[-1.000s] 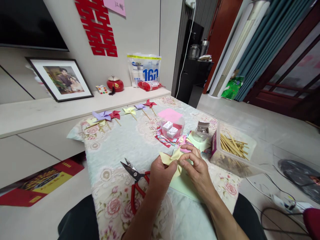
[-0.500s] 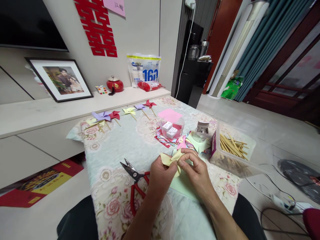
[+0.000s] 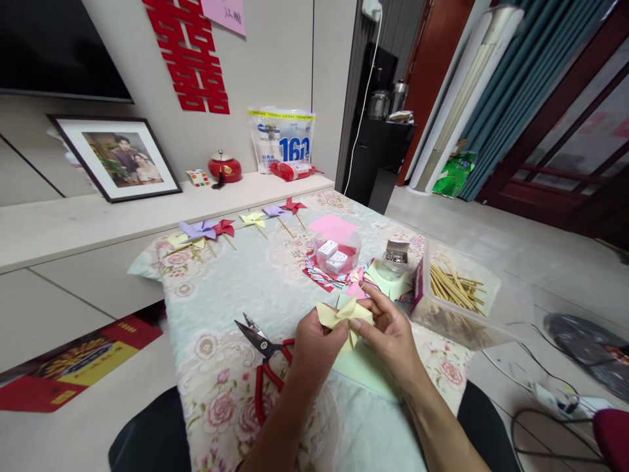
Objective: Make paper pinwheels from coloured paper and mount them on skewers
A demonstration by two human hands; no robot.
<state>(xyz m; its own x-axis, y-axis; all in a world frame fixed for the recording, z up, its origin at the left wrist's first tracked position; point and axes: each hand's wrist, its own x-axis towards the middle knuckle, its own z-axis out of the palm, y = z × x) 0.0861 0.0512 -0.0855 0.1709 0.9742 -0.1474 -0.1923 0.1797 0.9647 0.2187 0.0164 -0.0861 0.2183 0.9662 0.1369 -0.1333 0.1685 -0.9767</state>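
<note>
A pale yellow paper pinwheel (image 3: 339, 314), its blades folded toward the centre, is pinched between both hands above the table. My left hand (image 3: 317, 341) grips its left side with thumb and fingers. On the right side, my right hand (image 3: 388, 328) presses its thumb near the centre, with the index finger raised off the paper. Light green paper (image 3: 366, 370) lies beneath the hands. Red-handled pliers (image 3: 268, 351) rest with jaws apart, left of my left hand. Whether a pin sits at the pinwheel's centre is too small to tell.
Finished pinwheels on sticks (image 3: 199, 231) lie along the table's far edge. A clear round container (image 3: 339, 252) with small white boxes stands on coloured paper strips. Beside it are a small box of metal pins (image 3: 396, 255) and a plastic bin (image 3: 457, 328) of wooden sticks.
My right index finger has lifted away from the paper, and the right hand has opened slightly. The left hand keeps its pinch on the pinwheel.
</note>
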